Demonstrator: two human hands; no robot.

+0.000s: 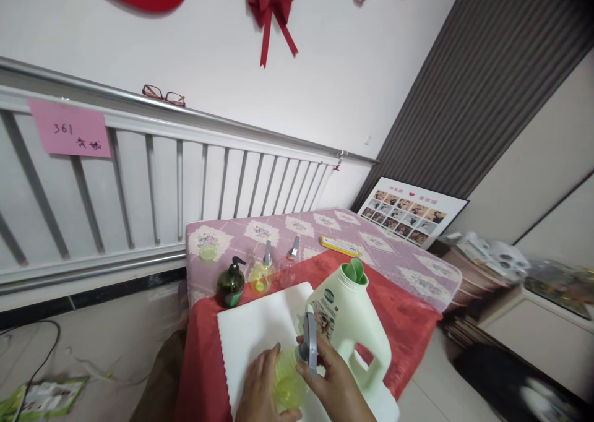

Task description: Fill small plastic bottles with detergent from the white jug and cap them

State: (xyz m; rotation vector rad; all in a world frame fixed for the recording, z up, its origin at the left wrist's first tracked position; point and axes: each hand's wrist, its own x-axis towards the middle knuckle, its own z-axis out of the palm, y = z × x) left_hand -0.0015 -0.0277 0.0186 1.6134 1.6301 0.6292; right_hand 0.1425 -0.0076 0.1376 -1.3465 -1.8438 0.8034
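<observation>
My left hand (260, 385) is wrapped round the body of a clear spray bottle (288, 382) with yellow-green liquid in it. The fingers of my right hand (331, 372) close on the bottle's grey spray head (310, 341), at the collar. The bottle stands or hovers over a white board (260, 332); its base is hidden. Close beside my right hand is a large pale-green jug (346, 310) with a handle and a label, a green piece sitting in its open mouth. Behind the board stand a dark green pump bottle (231, 287) and two clear spray bottles (260, 276) with grey heads.
A red cloth (199, 354) covers part of the purple patterned table (297, 227). On it lie a yellow-edged packet (341, 247) and a pale-green lid (208, 252). A white radiator (162, 187) runs behind. At right are a photo board (408, 215) and a cluttered basket (477, 273).
</observation>
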